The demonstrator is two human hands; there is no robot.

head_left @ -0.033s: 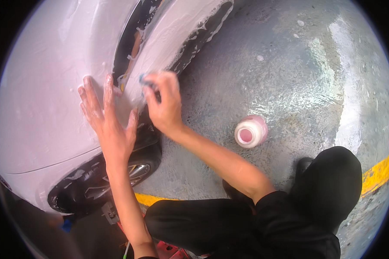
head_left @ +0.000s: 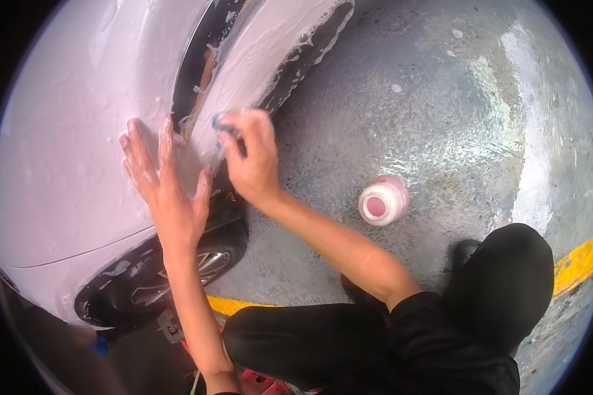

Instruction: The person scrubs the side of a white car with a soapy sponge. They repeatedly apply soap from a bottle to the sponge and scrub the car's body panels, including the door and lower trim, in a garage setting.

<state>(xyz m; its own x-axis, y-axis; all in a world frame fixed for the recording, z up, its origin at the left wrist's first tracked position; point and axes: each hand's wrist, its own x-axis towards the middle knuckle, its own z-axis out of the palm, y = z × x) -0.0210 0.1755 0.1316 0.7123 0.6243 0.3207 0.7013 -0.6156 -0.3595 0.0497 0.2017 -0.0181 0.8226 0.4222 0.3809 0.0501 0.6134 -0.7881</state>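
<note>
A white car body [head_left: 66, 164] coated in soapy foam fills the left side. Flat against its panel, next to the dark trim strip [head_left: 194, 85], lies my left hand [head_left: 171, 191] with fingers spread and wet with suds. My right hand [head_left: 252, 158] is closed on a small blue piece [head_left: 217, 122], mostly hidden by the fingers and blurred, at the foamy painted edge [head_left: 244, 66] right of the strip. What the blue piece is made of I cannot make out.
An open jar-like bottle [head_left: 383, 201], white and pink, stands on the grey wet floor [head_left: 349, 131] to the right. Below my hands is a car wheel [head_left: 211, 263]. A yellow floor line [head_left: 576, 266] runs near my knees, and a red object [head_left: 260, 382] lies at the lower edge.
</note>
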